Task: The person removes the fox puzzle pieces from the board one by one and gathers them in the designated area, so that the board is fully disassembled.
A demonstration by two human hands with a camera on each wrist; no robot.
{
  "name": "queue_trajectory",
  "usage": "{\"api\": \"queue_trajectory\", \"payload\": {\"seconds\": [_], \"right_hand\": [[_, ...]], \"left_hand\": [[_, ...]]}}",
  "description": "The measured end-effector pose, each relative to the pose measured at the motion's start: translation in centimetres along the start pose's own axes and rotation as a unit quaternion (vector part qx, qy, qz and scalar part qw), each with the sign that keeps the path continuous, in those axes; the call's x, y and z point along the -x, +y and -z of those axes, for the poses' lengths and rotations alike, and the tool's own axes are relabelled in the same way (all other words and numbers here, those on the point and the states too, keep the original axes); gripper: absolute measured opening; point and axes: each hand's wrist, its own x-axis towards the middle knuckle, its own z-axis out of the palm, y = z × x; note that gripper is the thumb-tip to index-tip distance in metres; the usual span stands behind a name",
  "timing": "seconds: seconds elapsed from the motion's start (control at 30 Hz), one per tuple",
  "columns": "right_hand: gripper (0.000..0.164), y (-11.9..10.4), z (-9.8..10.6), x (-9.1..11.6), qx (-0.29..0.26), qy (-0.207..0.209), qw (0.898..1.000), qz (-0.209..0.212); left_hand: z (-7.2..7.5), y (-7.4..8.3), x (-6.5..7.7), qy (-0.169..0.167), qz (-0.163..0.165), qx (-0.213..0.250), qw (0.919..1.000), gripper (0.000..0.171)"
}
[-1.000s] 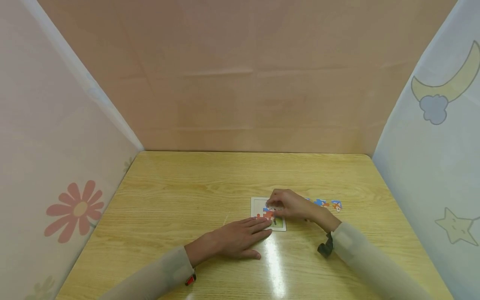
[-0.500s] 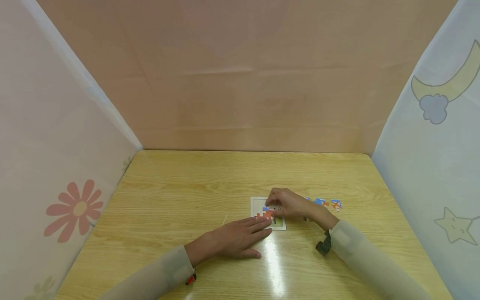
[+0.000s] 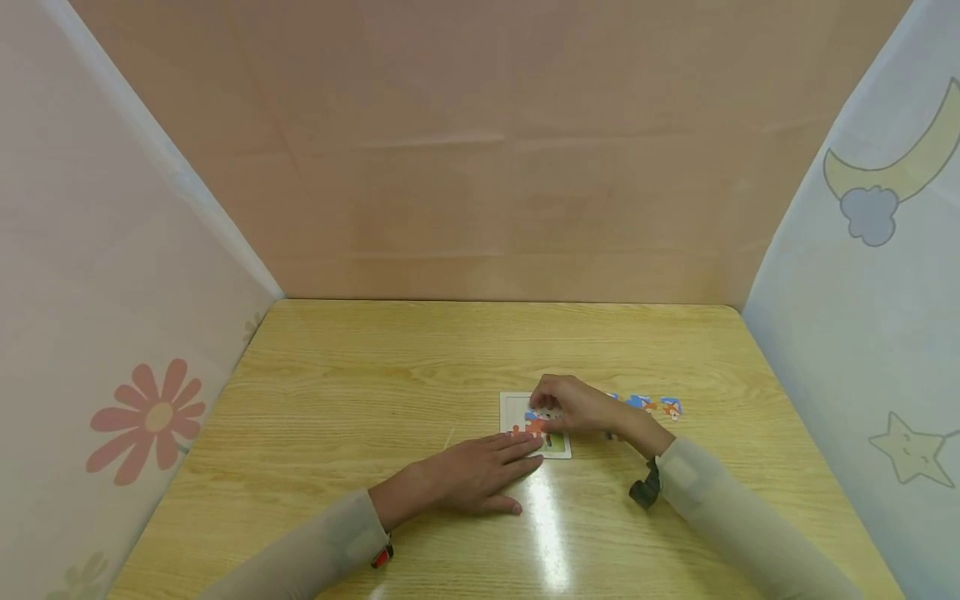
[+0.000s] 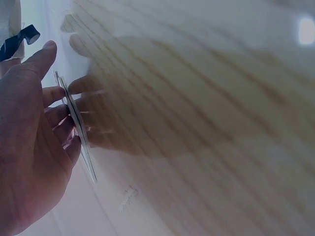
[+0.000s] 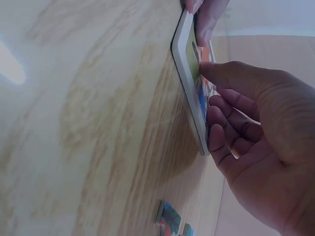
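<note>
Little changed over the last second: left hand (image 3: 483, 477) and right hand (image 3: 581, 406) stay on the board (image 3: 515, 405); only a slight head-view drift and a small shift of the right wrist. My read: a fine fit or press-down is underway, not a carry. Can't confirm the piece (image 3: 552, 414) is seated.

Grip: right thumb and fingers are curled either side of the piece, looks like a pinch; exact contact is partly hidden. Left fingers lie straight across the board's near-left part, thumb off it, nothing clamped.

The piece sits over the board's right part, by orange and blue picture bits; the board's upper left is bare. Loose pieces (image 3: 671, 407) lie right of the board in a rough row, one partly behind the right wrist, so I'd call the work part done.

Table (image 3: 360, 375): pale wood grain, glossy, bright glare (image 3: 550, 533) just in front of the board. Thin pale streak (image 3: 450, 437) left of it, can't tell what.

Room: plain tan back sheet (image 3: 495, 192); left sheet has a pink flower (image 3: 159, 417), right sheet a moon (image 3: 885, 177) and star (image 3: 917, 450). Light sleeves; dark strap (image 3: 645, 492) at the right wrist.
</note>
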Motion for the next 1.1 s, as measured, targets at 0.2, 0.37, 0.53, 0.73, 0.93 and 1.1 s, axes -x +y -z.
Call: {"api": "queue_trajectory", "payload": {"seconds": [0.2,0.37,0.53,0.73,0.93,1.1], "right_hand": [[0.027,-0.08,-0.18,0.04,-0.011,0.011,1.000,-0.008],[0.026,-0.42,-0.27,0.13,-0.027,0.020,0.999,-0.009],[0.025,-0.60,-0.25,0.23,-0.032,0.026,0.999,0.002],[0.026,-0.47,-0.42,0.43,-0.031,0.030,0.999,0.014],[0.029,-0.43,-0.49,0.56,-0.031,0.028,0.999,0.015],[0.031,-0.37,-0.44,0.57,-0.028,0.027,0.999,0.019]], "left_hand": [[-0.06,-0.07,0.02,0.002,0.001,-0.003,1.0000,0.074],[0.00,-0.04,0.00,-0.004,0.003,0.002,1.0000,0.075],[0.00,-0.06,-0.04,-0.004,0.001,0.001,1.0000,0.074],[-0.03,-0.07,-0.04,-0.002,-0.001,0.000,1.0000,0.074],[-0.06,0.01,-0.01,-0.007,0.001,-0.004,1.0000,0.075],[0.01,0.01,0.00,-0.010,0.002,-0.003,0.9999,0.075]]}}
